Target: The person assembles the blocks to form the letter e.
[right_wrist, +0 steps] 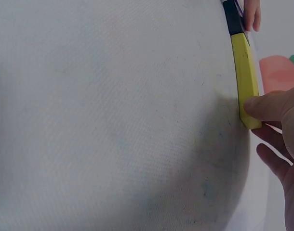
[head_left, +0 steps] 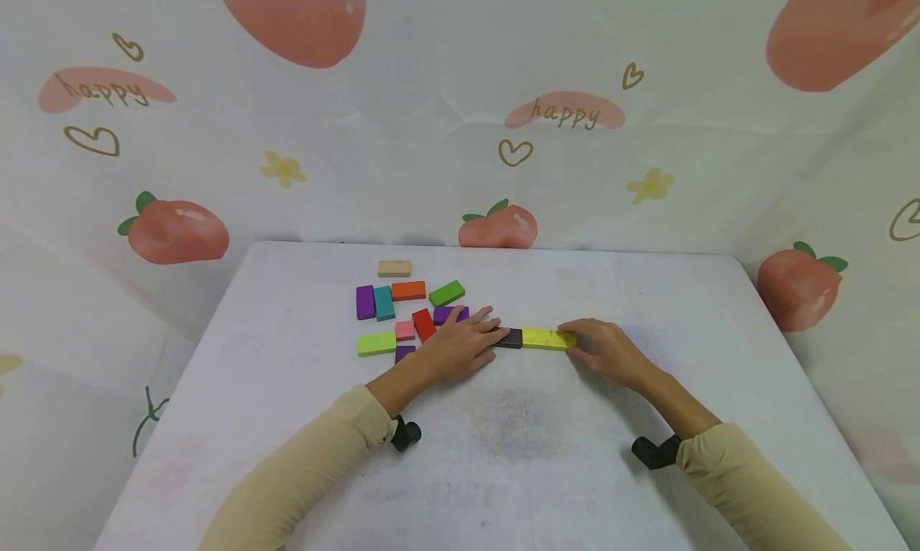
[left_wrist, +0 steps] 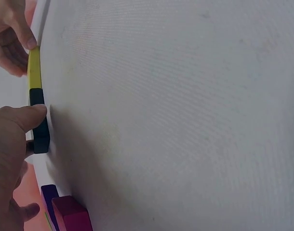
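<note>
A black block and a longer yellow block lie end to end in one line on the white table. My left hand pinches the black block, its thumb on the near side and a finger behind. At the far right end of the yellow block, my right hand grips it between thumb and fingers. The left hand partly hides the black block in the head view. Close by the left hand are a red block and a purple block, which its fingers partly cover.
Left of the hands lie a lime block, a pink block and a dark purple one. Farther back are teal, orange, green, purple and plain wooden blocks. A printed cloth hangs behind the table.
</note>
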`<state>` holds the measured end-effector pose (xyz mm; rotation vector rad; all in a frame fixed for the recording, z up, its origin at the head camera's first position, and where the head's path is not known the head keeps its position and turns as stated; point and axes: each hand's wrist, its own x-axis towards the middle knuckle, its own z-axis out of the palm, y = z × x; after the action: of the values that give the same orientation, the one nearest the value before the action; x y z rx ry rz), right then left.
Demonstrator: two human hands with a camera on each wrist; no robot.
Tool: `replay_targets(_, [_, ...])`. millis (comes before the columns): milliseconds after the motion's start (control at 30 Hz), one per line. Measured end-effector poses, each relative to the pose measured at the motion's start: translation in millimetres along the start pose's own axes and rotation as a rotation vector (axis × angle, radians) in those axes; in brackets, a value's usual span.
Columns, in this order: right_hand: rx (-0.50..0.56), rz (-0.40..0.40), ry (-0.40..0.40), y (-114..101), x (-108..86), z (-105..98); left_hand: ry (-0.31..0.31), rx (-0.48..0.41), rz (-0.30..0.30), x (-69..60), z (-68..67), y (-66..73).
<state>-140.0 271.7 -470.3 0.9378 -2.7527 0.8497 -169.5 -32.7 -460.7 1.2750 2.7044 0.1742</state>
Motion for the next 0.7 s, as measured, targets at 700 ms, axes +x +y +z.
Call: replay_targets(700, [-0.002, 0.026, -0.034, -1.0, 0.2, -1.3, 0.001, -0.022, 0.013, -0.5, 1.0, -3.0])
